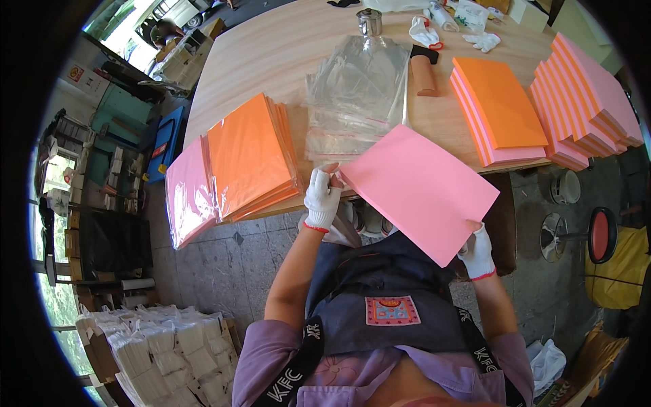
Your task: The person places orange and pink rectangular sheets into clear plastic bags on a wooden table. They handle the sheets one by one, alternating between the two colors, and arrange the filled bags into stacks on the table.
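A stack of pink paper [420, 193] is held in front of me, tilted, between both gloved hands. My left hand [323, 195], in a white glove with open fingertips, grips its left corner. Thumb on top, my right hand [477, 251] holds the lower right edge; its other fingers are hidden beneath. Beyond the paper lies a pile of clear plastic bags [359, 88]. To the left are orange paper packs in clear bags [251, 152] and a pink bagged pack [190, 190]. On the right sit an orange-topped paper stack [498, 102] and a taller pink and orange stack [583, 95].
On the wooden table [258, 54] stand a metal tin [369, 22], a brown block-like object with a black end [424, 74] and white gloves [483, 42]. Wrapped paper bundles [173, 353] are piled on the floor at lower left. A red-seated stool [601, 235] stands right.
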`<state>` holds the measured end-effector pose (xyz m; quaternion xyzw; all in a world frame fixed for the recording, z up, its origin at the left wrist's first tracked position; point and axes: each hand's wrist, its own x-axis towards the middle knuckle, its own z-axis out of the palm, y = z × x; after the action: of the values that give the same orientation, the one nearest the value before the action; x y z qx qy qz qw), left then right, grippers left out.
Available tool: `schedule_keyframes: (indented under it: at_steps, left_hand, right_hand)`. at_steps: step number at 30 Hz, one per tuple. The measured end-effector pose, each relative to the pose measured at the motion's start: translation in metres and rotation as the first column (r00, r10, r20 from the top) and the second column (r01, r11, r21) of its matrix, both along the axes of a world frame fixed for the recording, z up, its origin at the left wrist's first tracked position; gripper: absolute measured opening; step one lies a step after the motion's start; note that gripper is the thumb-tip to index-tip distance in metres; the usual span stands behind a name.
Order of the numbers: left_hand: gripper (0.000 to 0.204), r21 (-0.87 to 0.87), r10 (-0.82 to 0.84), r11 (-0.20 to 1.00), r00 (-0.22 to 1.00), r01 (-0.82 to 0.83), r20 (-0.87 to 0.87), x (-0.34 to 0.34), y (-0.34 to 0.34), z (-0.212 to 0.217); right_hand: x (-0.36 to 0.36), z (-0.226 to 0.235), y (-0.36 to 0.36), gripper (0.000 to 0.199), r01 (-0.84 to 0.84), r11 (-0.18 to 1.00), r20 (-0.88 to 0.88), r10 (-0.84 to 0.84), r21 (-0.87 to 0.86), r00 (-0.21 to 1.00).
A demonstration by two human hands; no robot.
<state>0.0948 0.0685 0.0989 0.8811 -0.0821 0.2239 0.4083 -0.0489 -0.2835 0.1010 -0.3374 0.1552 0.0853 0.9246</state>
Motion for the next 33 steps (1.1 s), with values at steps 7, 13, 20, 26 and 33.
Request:
schedule_keyframes:
  at_steps: [7, 13, 20, 26, 33]
  left_hand:
    - [0.035, -0.136, 0.064, 0.989, 0.994, -0.051, 0.086, 0.005, 0.002, 0.012]
    - [0.041, 0.091, -0.153, 0.987, 0.965, 0.136, 0.215, -0.012, -0.001, 0.009]
    - [0.082, -0.928, 0.056, 0.371, 0.998, -0.03, -0.009, -0.05, -0.087, -0.005]
    - [0.032, -0.884, -0.392, 0.07, 0.802, -0.462, -0.451, -0.015, -0.093, -0.09]
    - [0.036, -0.928, -0.449, 0.239, 0.815, -0.286, -0.367, -0.082, -0.108, -0.136]
  right_hand:
    - [-0.008, 0.001, 0.011, 0.025, -0.006, 0.999, -0.003, 0.006, 0.053, 1.0]
    - [-0.01, -0.001, 0.012, 0.026, -0.004, 1.0, 0.015, 0.004, 0.01, 1.0]
    - [-0.023, -0.002, 0.023, 0.03, 0.018, 1.0, 0.008, -0.018, 0.005, 1.0]
    - [-0.019, 0.024, 0.043, 0.033, 0.078, 0.973, 0.041, -0.071, -0.215, 0.997]
    - [-0.009, -0.001, 0.062, 0.03, 0.1, 0.975, -0.084, -0.118, -0.198, 0.989]
